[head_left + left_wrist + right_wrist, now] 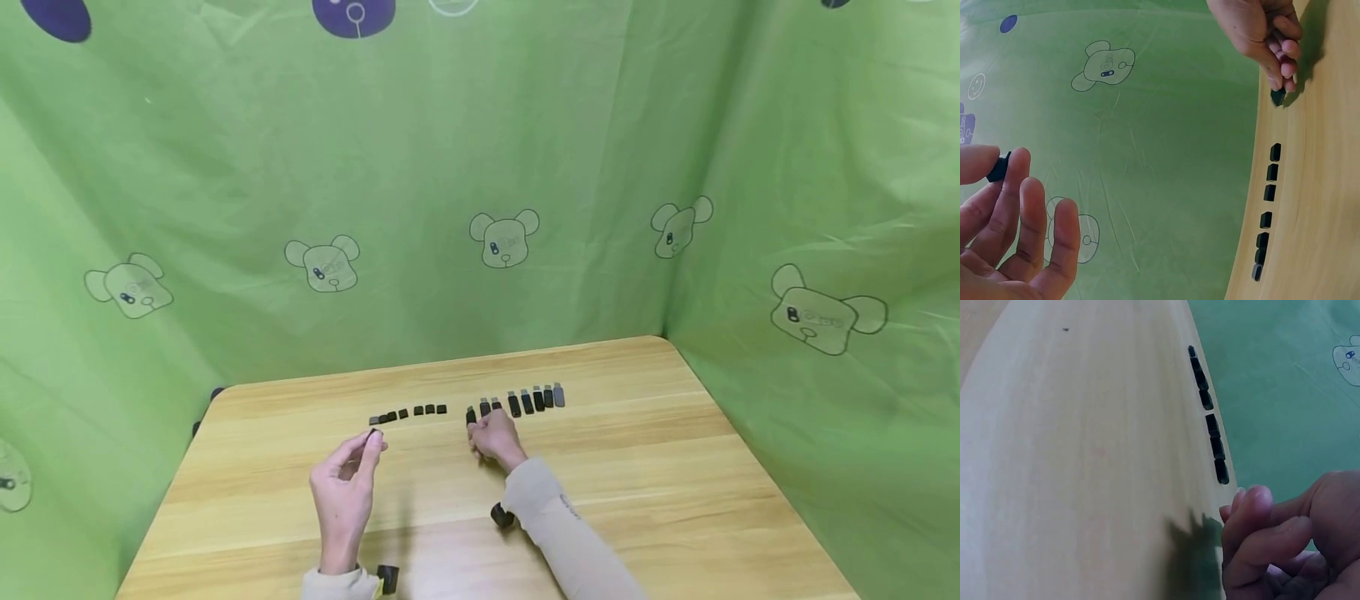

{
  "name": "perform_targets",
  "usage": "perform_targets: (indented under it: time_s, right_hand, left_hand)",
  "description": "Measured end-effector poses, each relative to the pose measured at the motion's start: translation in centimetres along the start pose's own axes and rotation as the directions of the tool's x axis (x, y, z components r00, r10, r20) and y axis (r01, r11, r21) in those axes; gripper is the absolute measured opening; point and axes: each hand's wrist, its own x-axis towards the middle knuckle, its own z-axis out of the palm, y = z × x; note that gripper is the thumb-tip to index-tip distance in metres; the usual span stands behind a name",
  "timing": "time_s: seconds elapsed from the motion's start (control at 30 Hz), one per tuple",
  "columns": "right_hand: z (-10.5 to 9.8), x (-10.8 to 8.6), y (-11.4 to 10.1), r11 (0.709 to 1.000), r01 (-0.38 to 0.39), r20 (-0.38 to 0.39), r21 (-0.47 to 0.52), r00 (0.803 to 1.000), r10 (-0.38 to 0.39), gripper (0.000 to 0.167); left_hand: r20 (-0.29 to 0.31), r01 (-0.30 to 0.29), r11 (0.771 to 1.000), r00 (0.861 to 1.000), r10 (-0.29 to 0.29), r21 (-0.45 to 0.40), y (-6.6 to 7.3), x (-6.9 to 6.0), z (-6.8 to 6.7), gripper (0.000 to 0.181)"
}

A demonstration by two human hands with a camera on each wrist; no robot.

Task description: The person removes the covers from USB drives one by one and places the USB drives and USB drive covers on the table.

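Raised over the table, my left hand (343, 493) pinches a small black cap (999, 169) between thumb and fingertips. My right hand (497, 436) is at the left end of a row of USB flash drives, its fingers holding a black flash drive (471, 412) whose metal plug points away from me. To its right several more flash drives lie side by side, among them a black one (538, 400) and a grey one (558, 395). A row of small dark caps (418, 411) lies to the left, beyond my left hand. In the right wrist view, the held drive is hidden.
The wooden table (637, 492) stands against green curtains (420, 167) with bear-head prints at the back and sides. The caps lie near the table's far edge.
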Motion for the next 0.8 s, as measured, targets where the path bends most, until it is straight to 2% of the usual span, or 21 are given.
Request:
perform_targets:
  time_s: [0.13,0.3,0.57,0.73,0.8]
  right_hand:
    - [0.1,0.3,0.4,0.999,-0.031,-0.006,-0.017,1.000,0.031,0.026]
    - [0.2,0.6,0.6,0.998,-0.059,-0.012,-0.017,0.998,0.059,0.026]
    - [0.1,0.8,0.6,0.998,-0.054,-0.034,-0.043,0.998,0.052,0.036]
    - [-0.2,-0.3,0.3,0.983,0.021,-0.037,-0.184,0.999,-0.028,0.050]
    - [-0.2,-1.1,-0.1,0.965,0.065,-0.026,-0.256,0.997,-0.074,0.045]
  left_hand:
    - [0.010,0.032,0.999,0.999,-0.032,-0.022,0.1,-0.1,-0.1,0.021]
    - [0.011,0.042,0.998,0.999,-0.042,-0.041,0.2,-0.2,-0.1,0.022]
    - [0.029,0.039,0.999,0.999,-0.040,0.038,0.1,-0.3,-0.3,0.015]
    - [0.065,0.064,0.994,0.995,-0.069,0.089,0.0,-0.4,-0.1,0.016]
    - [0.071,0.060,0.993,0.995,-0.067,0.097,-0.2,-0.4,0.0,0.016]
